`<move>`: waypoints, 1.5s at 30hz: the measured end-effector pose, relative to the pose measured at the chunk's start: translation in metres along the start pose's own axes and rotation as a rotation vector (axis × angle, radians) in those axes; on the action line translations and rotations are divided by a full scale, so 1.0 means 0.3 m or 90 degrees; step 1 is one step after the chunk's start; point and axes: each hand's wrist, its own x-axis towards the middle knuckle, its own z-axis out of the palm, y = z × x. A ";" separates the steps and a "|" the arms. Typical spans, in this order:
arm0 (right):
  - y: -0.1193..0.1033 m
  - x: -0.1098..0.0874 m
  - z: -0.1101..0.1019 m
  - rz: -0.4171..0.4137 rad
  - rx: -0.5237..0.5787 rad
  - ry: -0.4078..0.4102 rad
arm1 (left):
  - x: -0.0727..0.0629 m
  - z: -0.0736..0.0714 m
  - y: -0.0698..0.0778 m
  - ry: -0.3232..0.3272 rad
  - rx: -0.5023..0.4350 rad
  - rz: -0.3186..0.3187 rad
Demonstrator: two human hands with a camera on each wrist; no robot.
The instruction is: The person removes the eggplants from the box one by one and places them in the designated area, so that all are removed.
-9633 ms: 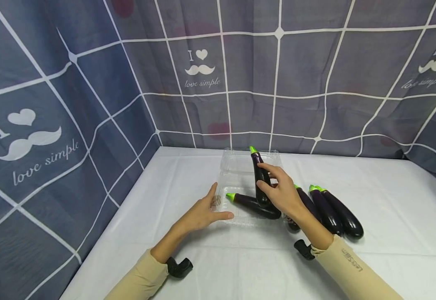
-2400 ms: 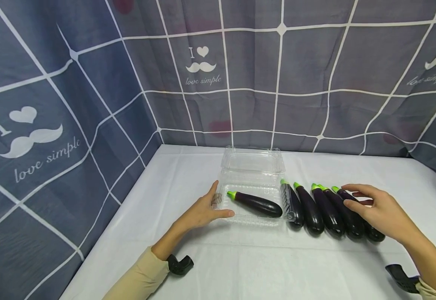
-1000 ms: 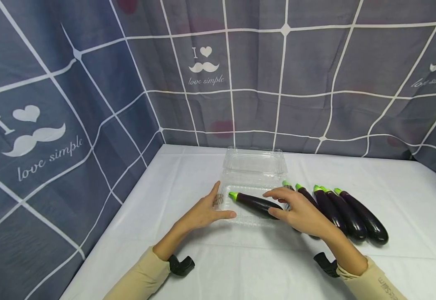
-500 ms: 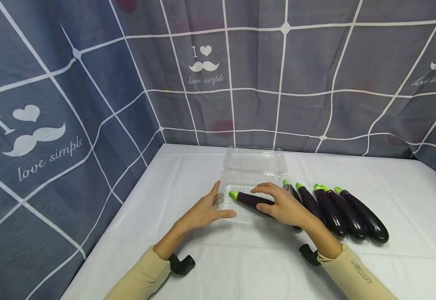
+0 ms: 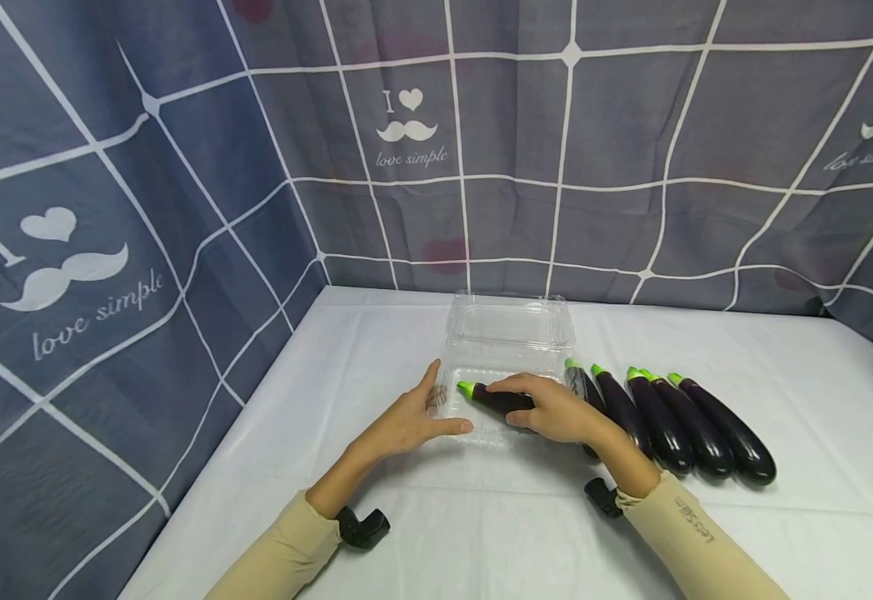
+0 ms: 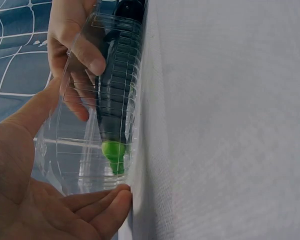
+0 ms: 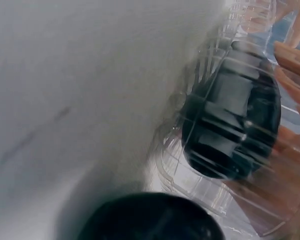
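Note:
In the head view, my left hand [image 5: 399, 425] rests at the left end of a clear plastic clamshell box [image 5: 474, 429], thumb along the front and fingers spread on the side. My right hand [image 5: 549, 408] reaches into the box from the right. Its thumb and fingers grip a dark purple eggplant [image 5: 500, 400] with a green stem end, which lies in the box and is partly covered by the hand. Through the clear wall, the left wrist view shows the eggplant [image 6: 112, 100] between thumb and fingers. In the right wrist view the rounded end of the eggplant [image 7: 230, 135] shows.
Several more eggplants [image 5: 695, 433] lie side by side on the white-clothed table [image 5: 481, 525], right of the box. The nearest eggplant [image 5: 590, 396] lies against the box's right side. The open lid [image 5: 511, 321] lies at the back, near the grey curtain [image 5: 511, 217].
An eggplant held over the box is now in the row at right. My right hand has come back left from that row and closed on the eggplant in the box. My left hand stays put.

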 end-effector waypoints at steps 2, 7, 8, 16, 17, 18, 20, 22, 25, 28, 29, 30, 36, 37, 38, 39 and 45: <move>-0.002 0.003 0.002 0.000 -0.009 -0.009 | 0.000 -0.002 0.000 0.002 0.002 -0.001; -0.001 0.003 0.005 -0.005 -0.023 -0.018 | -0.002 -0.002 0.001 0.001 0.009 -0.003; -0.001 0.003 0.006 -0.004 -0.025 -0.019 | -0.003 -0.002 0.001 0.002 0.010 -0.004; 0.000 0.004 0.005 0.016 -0.042 -0.015 | -0.005 -0.002 0.008 0.002 0.004 -0.002; -0.002 0.004 0.005 0.018 -0.041 -0.013 | -0.005 -0.003 0.009 0.002 0.003 -0.002; -0.003 0.005 0.005 0.021 -0.040 -0.010 | -0.006 -0.004 0.010 0.003 0.003 -0.001; -0.006 0.006 0.006 0.024 -0.039 -0.006 | -0.006 -0.005 0.012 0.004 0.001 0.000; -0.006 0.006 0.007 0.020 -0.047 -0.005 | -0.007 -0.005 0.012 0.005 0.001 0.002; -0.005 0.002 0.009 0.024 -0.049 -0.004 | -0.008 -0.004 0.012 0.000 0.005 -0.002; -0.003 0.000 0.009 0.027 -0.048 -0.006 | -0.008 -0.002 0.011 -0.002 0.008 -0.004; -0.002 0.000 0.009 0.029 -0.045 -0.006 | -0.008 -0.002 0.010 -0.001 0.008 -0.005; -0.001 0.001 0.008 0.031 -0.041 -0.007 | -0.008 -0.002 0.009 0.000 0.006 -0.004; 0.008 -0.003 0.003 0.038 -0.034 0.006 | -0.005 0.002 0.007 0.000 0.005 -0.001; 0.009 -0.004 0.003 0.037 -0.033 0.013 | -0.005 0.002 0.006 -0.001 0.006 -0.002; 0.010 -0.004 0.003 0.035 -0.029 0.020 | -0.005 0.003 0.006 -0.001 0.007 -0.002; 0.010 -0.004 0.003 0.035 -0.024 0.028 | -0.005 0.003 0.006 -0.002 0.007 -0.003; 0.011 0.001 0.004 0.043 0.001 0.083 | -0.007 0.003 0.009 0.001 -0.004 -0.008</move>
